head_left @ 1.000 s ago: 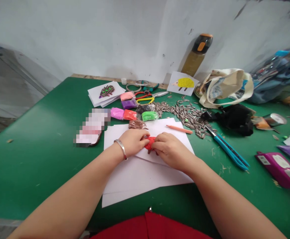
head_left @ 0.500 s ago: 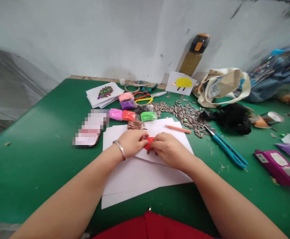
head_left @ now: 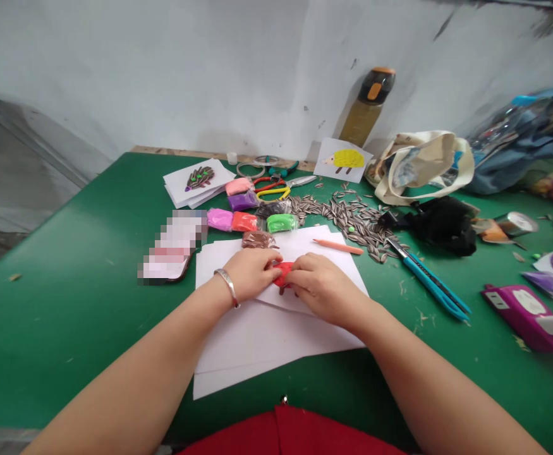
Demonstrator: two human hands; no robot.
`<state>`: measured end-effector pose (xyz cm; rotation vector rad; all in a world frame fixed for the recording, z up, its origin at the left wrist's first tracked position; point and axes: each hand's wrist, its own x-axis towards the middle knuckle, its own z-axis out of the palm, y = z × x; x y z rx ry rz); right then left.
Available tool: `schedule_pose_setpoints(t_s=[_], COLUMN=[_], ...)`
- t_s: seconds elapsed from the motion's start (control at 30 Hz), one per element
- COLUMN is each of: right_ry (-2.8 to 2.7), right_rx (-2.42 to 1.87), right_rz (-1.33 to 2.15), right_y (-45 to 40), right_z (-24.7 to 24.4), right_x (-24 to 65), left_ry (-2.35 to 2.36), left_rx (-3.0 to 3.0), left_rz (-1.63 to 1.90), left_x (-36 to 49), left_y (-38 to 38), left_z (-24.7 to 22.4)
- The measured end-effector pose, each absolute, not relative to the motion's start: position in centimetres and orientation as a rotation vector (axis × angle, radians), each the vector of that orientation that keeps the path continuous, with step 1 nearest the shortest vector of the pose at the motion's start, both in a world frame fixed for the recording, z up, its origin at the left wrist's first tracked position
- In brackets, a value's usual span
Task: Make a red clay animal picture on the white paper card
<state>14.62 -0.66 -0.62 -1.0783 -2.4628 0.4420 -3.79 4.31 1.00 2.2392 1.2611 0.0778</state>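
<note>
A flat red clay shape with short brown pieces below it lies on white paper. My left hand, with a silver bracelet at the wrist, presses the shape's left side with its fingers drawn together. On the right side, my right hand has curled fingers pressed on the red clay and covers part of it. Just behind the hands are a brown clay packet and an orange pencil-like tool. Red, green and pink packets sit farther back.
Sunflower seeds spread behind the paper, near scissors. A blue cutter and purple case lie right. A phone is left. A bottle, hedgehog picture and cloth bag stand behind.
The view has shifted very slightly. Both hands stay on the red clay, with hardly any visible movement of the fingers.
</note>
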Motion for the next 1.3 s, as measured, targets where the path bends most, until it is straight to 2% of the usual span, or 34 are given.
schedule_pose_setpoints(t_s=[0.3,0.57,0.93,1.3], right_ry=[-2.412,-2.42,-2.262,-2.233], right_rx=[-1.175,-1.43,-1.329,-1.405], right_rz=[0.446,0.588,0.391,0.447], right_y=[-0.2,0.2,0.8,0.8], right_z=[0.1,-0.2,-1.1,-0.8], right_x=[15.7,16.1,16.5,16.7], left_ry=[1.021,1.172,1.085,1.117], left_rx=[2.275,2.533,2.69,2.78], left_rz=[0.038,-0.134,0.197,0.356], left_x=[-4.5,-4.6,-4.9,-4.5], left_y=[3.4,1.3,-1.3,-0.9], left_z=[3.2,4.5,0.6,-1.1])
